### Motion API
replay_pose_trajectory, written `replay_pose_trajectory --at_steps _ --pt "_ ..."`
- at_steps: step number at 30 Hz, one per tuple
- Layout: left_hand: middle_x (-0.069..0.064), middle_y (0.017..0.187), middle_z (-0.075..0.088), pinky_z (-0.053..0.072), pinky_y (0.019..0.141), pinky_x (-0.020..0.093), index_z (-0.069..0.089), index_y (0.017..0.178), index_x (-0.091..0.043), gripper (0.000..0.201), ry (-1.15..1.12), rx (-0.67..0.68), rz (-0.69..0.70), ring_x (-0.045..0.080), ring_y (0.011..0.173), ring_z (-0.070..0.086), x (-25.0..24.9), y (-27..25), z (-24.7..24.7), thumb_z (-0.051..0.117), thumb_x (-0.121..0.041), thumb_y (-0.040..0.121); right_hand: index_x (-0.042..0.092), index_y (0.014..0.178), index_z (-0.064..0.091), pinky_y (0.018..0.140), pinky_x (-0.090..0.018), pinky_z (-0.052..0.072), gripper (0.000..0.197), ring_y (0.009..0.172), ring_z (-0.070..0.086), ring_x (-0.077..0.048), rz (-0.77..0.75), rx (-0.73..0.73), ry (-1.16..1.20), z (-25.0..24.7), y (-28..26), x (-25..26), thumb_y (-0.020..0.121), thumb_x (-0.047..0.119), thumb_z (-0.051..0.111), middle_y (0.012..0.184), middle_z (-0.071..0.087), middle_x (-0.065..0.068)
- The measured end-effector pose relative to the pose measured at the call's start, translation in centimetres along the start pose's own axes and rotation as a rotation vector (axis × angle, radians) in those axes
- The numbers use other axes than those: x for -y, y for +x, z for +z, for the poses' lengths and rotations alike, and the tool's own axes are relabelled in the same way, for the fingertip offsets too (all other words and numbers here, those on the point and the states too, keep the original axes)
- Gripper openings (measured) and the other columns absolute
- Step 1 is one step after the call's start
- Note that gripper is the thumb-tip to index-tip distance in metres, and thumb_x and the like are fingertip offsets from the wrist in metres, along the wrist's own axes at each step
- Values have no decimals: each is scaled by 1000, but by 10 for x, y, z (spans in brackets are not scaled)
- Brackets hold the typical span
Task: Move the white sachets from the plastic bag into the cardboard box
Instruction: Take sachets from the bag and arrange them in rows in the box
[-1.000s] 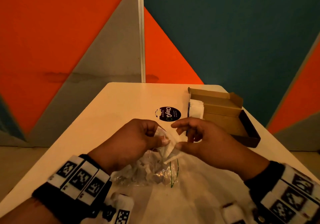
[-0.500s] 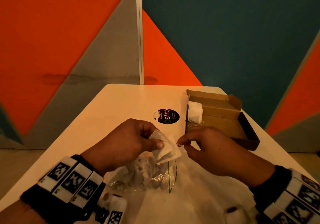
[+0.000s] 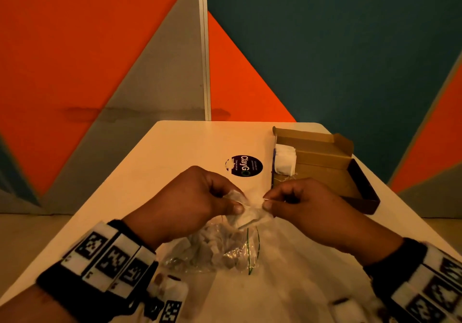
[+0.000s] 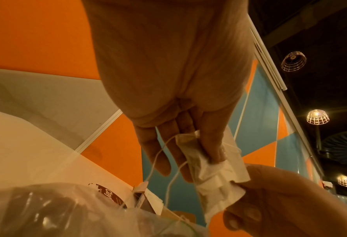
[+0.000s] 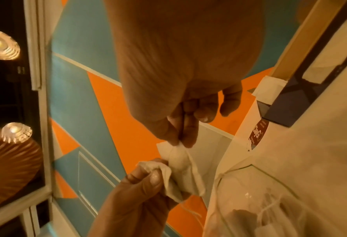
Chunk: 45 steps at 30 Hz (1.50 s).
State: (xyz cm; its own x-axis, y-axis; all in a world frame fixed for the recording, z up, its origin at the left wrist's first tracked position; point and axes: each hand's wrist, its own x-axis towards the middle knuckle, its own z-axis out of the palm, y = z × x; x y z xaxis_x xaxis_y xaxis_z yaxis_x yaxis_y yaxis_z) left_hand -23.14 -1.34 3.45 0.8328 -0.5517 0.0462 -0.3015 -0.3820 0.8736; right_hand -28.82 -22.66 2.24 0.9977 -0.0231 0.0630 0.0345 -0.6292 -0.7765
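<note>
I hold a crumpled white sachet [image 3: 246,210] just above the table, between both hands. My left hand [image 3: 236,206] pinches its left end, thumb on top. My right hand [image 3: 267,202] pinches its right corner. The left wrist view shows the sachet [image 4: 215,173] with thin strings hanging from it. The clear plastic bag [image 3: 215,250] lies right below and holds several more sachets. The open cardboard box [image 3: 325,167] sits at the far right, a small stack of white sachets [image 3: 285,159] at its left end.
A round dark sticker [image 3: 246,165] lies on the white table [image 3: 175,160] between my hands and the box. The table ends close behind the box, against a wall of orange, grey and teal panels. Marker bands wrap both wrists.
The sachet has come up out of the bag's mouth. My right hand has shifted its pinch to the sachet's right corner, so it now stretches between both hands.
</note>
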Motion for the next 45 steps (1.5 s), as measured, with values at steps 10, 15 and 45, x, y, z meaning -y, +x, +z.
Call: replay_pose_trajectory --at_steps 10,15,45 --pt "-3 86 79 57 92 42 82 86 -21 14 -16 -1 -13 17 86 75 -3 -4 0 82 -13 74 21 77 75 59 -16 43 16 64 61 2 103 -171 255 0 3 1 89 15 66 71 71 11" --pt "-5 85 79 58 90 40 82 85 -20 12 32 5 -27 13 83 74 -5 -7 -4 83 -15 75 24 78 71 69 -22 50 6 75 61 -6 67 -94 -73 -3 -4 0 84 25 69 78 68 10" --pt "-8 83 78 58 86 36 82 81 -26 12 94 -7 -49 11 80 74 -8 -12 -8 83 -18 73 34 98 61 97 -29 33 20 89 57 -8 -168 -4 -946 -18 -21 10 91 50 50 94 64 14"
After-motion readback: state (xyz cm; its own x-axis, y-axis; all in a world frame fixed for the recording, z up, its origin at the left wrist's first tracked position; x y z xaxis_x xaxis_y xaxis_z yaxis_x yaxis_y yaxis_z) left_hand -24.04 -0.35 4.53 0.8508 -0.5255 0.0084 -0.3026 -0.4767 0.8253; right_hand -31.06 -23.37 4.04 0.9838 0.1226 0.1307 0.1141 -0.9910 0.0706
